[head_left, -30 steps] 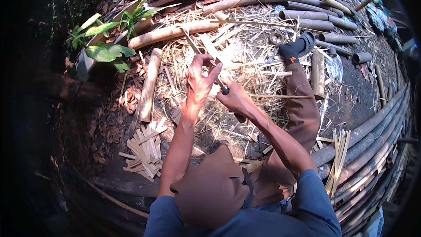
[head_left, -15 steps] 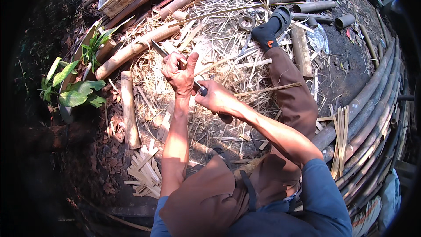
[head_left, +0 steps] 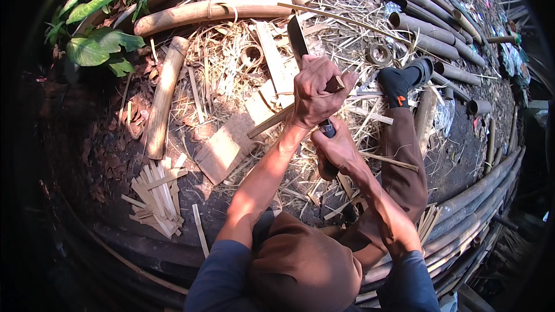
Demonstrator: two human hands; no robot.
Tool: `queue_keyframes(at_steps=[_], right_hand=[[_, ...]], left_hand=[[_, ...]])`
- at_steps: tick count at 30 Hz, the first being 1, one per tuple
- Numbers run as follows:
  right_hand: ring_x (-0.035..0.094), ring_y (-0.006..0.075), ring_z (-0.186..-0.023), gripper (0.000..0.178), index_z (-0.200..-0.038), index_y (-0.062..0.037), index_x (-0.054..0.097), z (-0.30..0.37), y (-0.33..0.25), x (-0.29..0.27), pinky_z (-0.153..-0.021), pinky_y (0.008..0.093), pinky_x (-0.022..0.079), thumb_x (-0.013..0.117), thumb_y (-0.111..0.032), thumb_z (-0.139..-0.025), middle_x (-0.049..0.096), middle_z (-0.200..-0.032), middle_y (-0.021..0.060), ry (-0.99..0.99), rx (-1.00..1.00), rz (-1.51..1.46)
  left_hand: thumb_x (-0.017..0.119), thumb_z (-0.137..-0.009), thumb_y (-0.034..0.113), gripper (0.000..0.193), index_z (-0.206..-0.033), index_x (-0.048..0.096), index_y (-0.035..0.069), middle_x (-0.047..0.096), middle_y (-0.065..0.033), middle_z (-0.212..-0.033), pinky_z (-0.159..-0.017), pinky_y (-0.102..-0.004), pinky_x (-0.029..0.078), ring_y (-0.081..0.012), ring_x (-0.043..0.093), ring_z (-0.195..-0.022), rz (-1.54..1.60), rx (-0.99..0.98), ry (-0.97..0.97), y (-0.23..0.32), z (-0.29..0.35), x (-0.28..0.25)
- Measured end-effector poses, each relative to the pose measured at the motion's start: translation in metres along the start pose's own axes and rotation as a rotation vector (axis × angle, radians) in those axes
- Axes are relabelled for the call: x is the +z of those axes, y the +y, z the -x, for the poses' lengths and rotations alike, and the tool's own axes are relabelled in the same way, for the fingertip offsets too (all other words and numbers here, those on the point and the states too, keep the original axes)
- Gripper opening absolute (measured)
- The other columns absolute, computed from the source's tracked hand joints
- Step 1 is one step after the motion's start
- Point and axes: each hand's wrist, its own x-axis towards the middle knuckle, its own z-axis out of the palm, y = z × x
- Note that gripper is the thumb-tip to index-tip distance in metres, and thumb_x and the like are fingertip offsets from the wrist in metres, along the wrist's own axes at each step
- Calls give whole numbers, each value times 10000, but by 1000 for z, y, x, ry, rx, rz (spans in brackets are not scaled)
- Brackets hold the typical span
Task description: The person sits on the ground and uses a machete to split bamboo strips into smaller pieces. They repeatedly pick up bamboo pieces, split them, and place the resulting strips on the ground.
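My left hand (head_left: 319,89) is closed round a bamboo strip (head_left: 270,123), whose cut end pokes out past the thumb. Below it, my right hand (head_left: 340,145) grips the dark handle of a knife. The broad blade (head_left: 297,39) of that knife shows beyond my left knuckles, pointing away from me. Its middle part is hidden behind my left hand, so I cannot tell whether the edge touches the strip. Under my hands lies a flat wooden board (head_left: 224,149) among shavings.
Split bamboo pieces (head_left: 157,196) are heaped at the lower left, near a short bamboo length (head_left: 166,101). A thick bamboo pole (head_left: 214,13) lies across the far side. Bamboo poles (head_left: 474,196) line the right, beside my outstretched leg (head_left: 402,156). Green leaves (head_left: 95,49) stand far left.
The view has shifted, and both hands now appear farther right. The knife blade has swung from up-left to nearly straight away from me. The bamboo strip shows more clearly in my left hand.
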Motion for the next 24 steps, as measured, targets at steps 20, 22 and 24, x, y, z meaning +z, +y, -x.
queue_keyframes(at_steps=[20, 22, 24], right_hand=[[521, 185, -484, 272, -1117, -20, 613, -33, 132, 77, -446, 326, 457, 595, -104, -859, 568, -591, 85, -179, -131, 520], [534, 251, -496, 217, -1070, -28, 603, -38, 125, 63, -473, 393, 492, 599, -148, -890, 551, -597, 121, -143, -304, 938], [568, 249, -521, 237, -1034, -12, 612, -45, 165, 59, -487, 390, 499, 595, -203, -893, 577, -613, 120, 86, -797, 785]], left_hand=[[563, -968, 308, 309, -860, 604, 22, 600, -35, -643, -496, -221, 438, -84, 538, -518, 391, -663, -600, 17, -30, -107], [594, -959, 358, 370, -748, 578, 53, 523, 25, -588, -431, -212, 361, -48, 453, -467, 375, -660, -483, 24, -15, -91], [574, -964, 392, 389, -767, 576, 57, 518, 6, -630, -497, -210, 360, -64, 458, -533, 301, -593, -418, 26, -13, -84]])
